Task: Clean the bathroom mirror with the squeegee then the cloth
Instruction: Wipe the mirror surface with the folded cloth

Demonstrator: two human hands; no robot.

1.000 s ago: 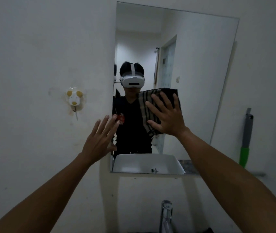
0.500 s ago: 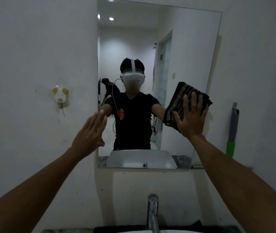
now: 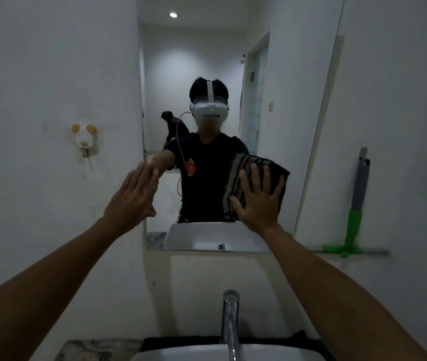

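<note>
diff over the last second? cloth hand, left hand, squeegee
The right hand swept the cloth out toward the mirror's right edge, then back toward the middle and lower, flat on the glass throughout. The left hand stayed open at the mirror's left edge. The squeegee stayed leaning on the wall to the right. Nothing was picked up or released.

There was one tall rectangular wall mirror, one dark striped cloth, one grey-and-green squeegee at three o'clock, one chrome tap at six, one white mouse-shaped wall hook at nine, two bare hands.
</note>
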